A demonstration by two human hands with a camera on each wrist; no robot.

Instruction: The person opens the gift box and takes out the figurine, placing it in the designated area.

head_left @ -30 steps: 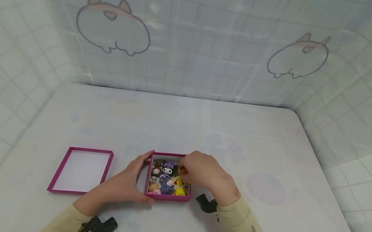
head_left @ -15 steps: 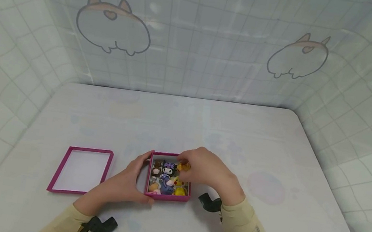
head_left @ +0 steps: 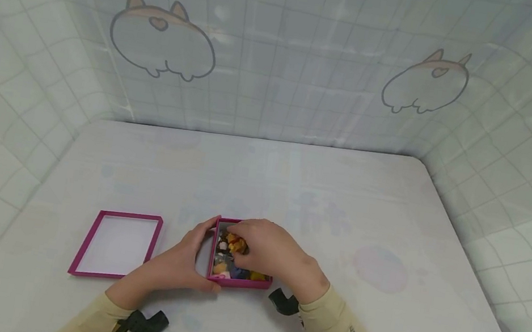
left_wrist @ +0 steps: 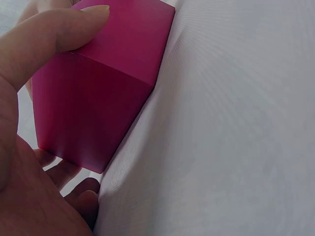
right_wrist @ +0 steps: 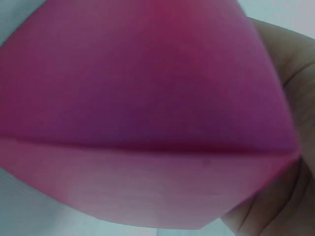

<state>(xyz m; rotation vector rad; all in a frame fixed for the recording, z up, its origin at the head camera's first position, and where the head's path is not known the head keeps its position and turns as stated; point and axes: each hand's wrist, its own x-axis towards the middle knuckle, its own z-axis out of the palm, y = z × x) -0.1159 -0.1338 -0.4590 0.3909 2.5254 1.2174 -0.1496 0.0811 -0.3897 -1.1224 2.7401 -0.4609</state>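
Observation:
An open magenta box [head_left: 244, 284] sits on the table, packed with several small toy figurines. My left hand [head_left: 181, 263] holds its left side, thumb along the near wall and fingers around the far left corner. In the left wrist view the thumb presses the magenta box wall [left_wrist: 93, 105]. My right hand [head_left: 273, 253] pinches an orange-yellow figurine [head_left: 235, 243] over the box's left part. Below it a yellow figurine [head_left: 257, 275] and a blue one [head_left: 238, 272] partly show; the hand covers the others. Magenta box walls [right_wrist: 147, 88] fill the right wrist view.
Left of the box lies a square lid [head_left: 117, 244], white inside with a magenta rim. A pale patterned cloth covers the table [head_left: 263, 183]. Grid-patterned curtains [head_left: 282, 59] stand behind it and at both sides.
My right hand has lifted the orange-yellow figurine from the box's far right corner and carried it left over the other figurines. The left hand and lid stay put.

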